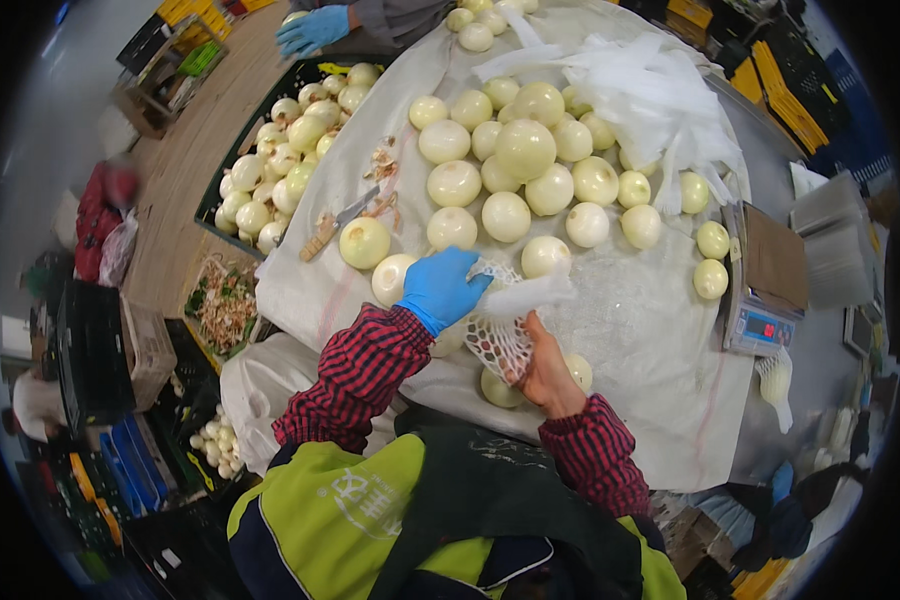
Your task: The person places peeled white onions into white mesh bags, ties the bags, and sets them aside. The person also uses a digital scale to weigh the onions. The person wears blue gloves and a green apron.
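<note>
My left hand [444, 291], in a blue glove, grips the upper left edge of a white foam mesh sleeve [501, 341]. The bare fingers of my right hand [551, 367] hold the sleeve's lower right side. The mesh is stretched between both hands; whether an onion is inside, I cannot tell. A flattened white foam sleeve end [529, 295] lies across its top. Peeled onions [526, 150] are heaped on the white woven sheet beyond my hands. One onion [499, 390] sits just below the mesh, partly hidden. A knife with a wooden handle [319, 238] lies at the left.
A dark crate of onions [229, 234] stands at the left, with a bin of peelings [223, 311] below it. White foam sleeves [630, 90] are piled at the back right. A digital scale [759, 326] stands right. Another person's gloved hand [313, 31] is at the top.
</note>
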Action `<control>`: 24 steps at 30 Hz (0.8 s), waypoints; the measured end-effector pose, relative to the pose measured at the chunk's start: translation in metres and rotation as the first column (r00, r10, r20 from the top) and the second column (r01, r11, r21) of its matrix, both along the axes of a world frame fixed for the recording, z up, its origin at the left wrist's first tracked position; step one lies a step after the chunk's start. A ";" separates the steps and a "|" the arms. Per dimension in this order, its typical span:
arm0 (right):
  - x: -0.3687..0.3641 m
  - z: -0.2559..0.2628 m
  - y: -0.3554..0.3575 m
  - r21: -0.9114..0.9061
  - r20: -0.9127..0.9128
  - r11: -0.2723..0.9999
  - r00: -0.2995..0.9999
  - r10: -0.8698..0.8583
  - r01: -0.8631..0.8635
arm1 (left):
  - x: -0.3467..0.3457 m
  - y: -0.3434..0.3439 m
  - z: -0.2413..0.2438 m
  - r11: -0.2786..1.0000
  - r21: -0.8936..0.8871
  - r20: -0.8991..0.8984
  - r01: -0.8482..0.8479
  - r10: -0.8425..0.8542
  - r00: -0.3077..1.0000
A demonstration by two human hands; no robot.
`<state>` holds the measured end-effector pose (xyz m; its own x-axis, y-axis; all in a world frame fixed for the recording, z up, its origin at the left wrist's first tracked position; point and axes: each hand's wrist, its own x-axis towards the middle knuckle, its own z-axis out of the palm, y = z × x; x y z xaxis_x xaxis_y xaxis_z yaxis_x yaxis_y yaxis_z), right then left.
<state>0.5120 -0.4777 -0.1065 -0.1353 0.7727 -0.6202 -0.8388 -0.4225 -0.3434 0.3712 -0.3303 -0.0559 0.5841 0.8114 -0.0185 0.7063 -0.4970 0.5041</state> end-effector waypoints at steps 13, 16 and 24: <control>-0.012 0.118 -0.033 0.462 0.883 0.868 0.186 -0.432 -0.179 | 0.015 -0.020 0.016 -0.025 -0.657 0.492 0.753 0.743 0.454; 0.025 0.151 -0.070 0.457 0.698 0.888 0.640 -0.320 -0.054 | 0.042 -0.044 0.027 -0.168 -0.646 0.415 0.744 0.741 0.528; 0.084 0.107 -0.123 0.205 0.031 0.756 0.768 -0.639 0.621 | 0.168 -0.113 0.028 0.304 -0.478 0.860 0.824 -0.030 0.510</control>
<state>0.5965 -0.6004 0.0010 0.4717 0.7567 -0.4528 -0.8540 0.2642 -0.4482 0.5394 -0.4433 -0.0284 0.9712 0.2110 0.1106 -0.1734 0.3078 0.9355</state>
